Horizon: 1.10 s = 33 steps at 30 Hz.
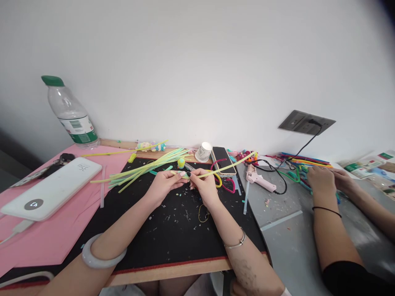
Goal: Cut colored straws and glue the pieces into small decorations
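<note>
A long yellow pipe cleaner (236,164) runs from my fingertips up to the right. My left hand (162,187) and my right hand (205,187) meet over the black mat (173,234), both closed in a pinch on its near end. The fingers hide exactly how that end is bent. Just behind my hands stands a small yellow and blue-green fuzzy piece (181,163). To the left, a loose bundle of pale green and yellow pipe cleaners (138,170) lies across the mat.
Behind are a paper cup (203,152) and a phone (223,161). A pink glue gun (261,179), corded to a wall socket (307,122), lies right. A co-worker's hands (322,181) work beyond it. Left are a power bank (52,187) and a bottle (72,113).
</note>
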Each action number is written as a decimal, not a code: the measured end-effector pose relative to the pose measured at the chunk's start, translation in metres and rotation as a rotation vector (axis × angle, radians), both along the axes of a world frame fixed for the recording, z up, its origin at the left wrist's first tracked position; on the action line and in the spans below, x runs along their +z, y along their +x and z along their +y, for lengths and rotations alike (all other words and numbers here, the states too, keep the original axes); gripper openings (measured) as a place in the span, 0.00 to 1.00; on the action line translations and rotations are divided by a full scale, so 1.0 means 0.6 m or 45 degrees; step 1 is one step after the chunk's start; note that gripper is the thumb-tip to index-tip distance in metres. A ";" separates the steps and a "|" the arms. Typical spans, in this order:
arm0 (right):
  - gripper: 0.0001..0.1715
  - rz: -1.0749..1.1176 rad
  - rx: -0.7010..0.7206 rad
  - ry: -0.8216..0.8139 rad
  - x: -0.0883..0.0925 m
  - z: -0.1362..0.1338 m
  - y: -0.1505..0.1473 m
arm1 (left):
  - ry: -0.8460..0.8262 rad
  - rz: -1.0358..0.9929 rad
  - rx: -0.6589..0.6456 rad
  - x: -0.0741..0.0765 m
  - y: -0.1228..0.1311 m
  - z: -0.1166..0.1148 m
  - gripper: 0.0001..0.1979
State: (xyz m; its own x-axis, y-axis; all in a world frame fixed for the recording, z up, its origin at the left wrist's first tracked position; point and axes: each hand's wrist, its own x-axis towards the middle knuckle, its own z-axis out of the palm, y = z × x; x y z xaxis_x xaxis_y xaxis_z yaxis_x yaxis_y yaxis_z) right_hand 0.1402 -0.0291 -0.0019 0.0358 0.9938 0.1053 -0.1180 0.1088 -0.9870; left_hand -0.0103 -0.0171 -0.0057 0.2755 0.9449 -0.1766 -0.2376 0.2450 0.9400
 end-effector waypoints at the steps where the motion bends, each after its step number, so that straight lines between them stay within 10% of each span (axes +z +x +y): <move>1: 0.10 0.004 -0.006 0.005 0.000 -0.001 -0.001 | 0.001 0.012 -0.004 0.001 0.001 -0.001 0.15; 33: 0.14 0.368 0.030 -0.115 0.003 -0.002 -0.002 | 0.086 0.062 0.066 0.010 0.001 -0.002 0.15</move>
